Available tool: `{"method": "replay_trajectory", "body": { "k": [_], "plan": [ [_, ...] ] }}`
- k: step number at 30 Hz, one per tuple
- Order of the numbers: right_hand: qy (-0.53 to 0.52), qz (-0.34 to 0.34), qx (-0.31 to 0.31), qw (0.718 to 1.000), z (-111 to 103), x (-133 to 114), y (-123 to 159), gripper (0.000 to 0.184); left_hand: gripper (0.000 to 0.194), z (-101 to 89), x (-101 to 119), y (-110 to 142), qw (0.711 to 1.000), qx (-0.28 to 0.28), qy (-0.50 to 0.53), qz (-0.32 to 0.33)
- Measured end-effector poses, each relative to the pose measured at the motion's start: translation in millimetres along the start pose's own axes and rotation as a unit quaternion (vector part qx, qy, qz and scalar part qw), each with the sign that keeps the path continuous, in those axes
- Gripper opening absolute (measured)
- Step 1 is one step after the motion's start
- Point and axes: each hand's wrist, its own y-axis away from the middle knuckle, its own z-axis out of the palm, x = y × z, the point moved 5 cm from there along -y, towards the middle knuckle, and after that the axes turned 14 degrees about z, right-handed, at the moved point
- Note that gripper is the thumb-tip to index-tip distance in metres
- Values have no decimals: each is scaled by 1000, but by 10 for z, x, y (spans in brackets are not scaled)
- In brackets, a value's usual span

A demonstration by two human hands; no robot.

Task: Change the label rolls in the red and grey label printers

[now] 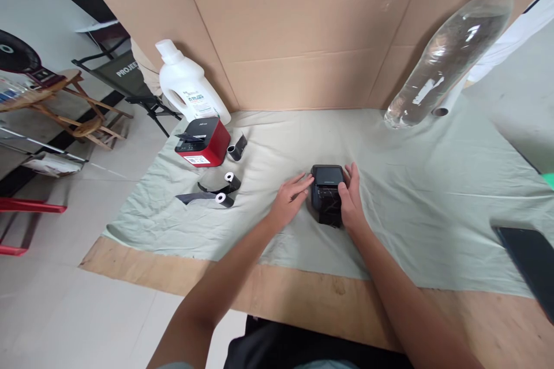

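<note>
A small black label printer (328,184) with a dark screen lies on the pale green cloth, a glossy black strip (329,213) hanging over its near side. My left hand (288,199) reaches in from the left, fingers stretched out, their tips touching the printer's left edge. On the other side, my right hand (351,202) grips the right edge, thumb on top and fingers along the side. To the left lie several black rolls with white cores, among them one roll (224,200) with its strip partly unwound. Behind them sits a red and black box-shaped device (203,142).
A white jug (190,83) leans by the upright cardboard (303,34) at back left. A large clear bottle (450,57) with a blue cap tilts at back right. A phone (530,259) lies at the table's right. Chair (125,72) and wooden stool (86,118) stand beyond the left edge.
</note>
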Motion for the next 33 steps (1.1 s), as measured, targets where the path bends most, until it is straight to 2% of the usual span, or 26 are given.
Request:
{"method": "replay_trajectory", "body": {
  "k": [6, 17, 21, 25, 27, 30, 33],
  "plan": [
    [19, -29, -19, 999, -1, -7, 6, 85, 51, -8, -29, -16, 1000, 7, 14, 15],
    [55, -62, -25, 996, 23, 2, 22, 86, 70, 167, -78, -222, 996, -60, -59, -14],
    [53, -57, -23, 997, 32, -16, 41, 84, 67, 169, -79, -195, 996, -48, -76, -5],
    [27, -42, -21, 999, 33, -2, 31, 84, 52, 12, 119, -367, 986, -24, -157, 43],
    [9, -38, -20, 999, 28, 7, 22, 83, 40, -28, 244, -570, 971, -82, -214, 63],
    [-11, -26, -17, 999, 12, 21, 5, 82, 25, 23, 368, -889, 927, -226, -289, 79],
    [-30, -15, -16, 999, -4, 22, -6, 80, 17, 112, 429, -1093, 887, -295, -344, 90]
  ]
}}
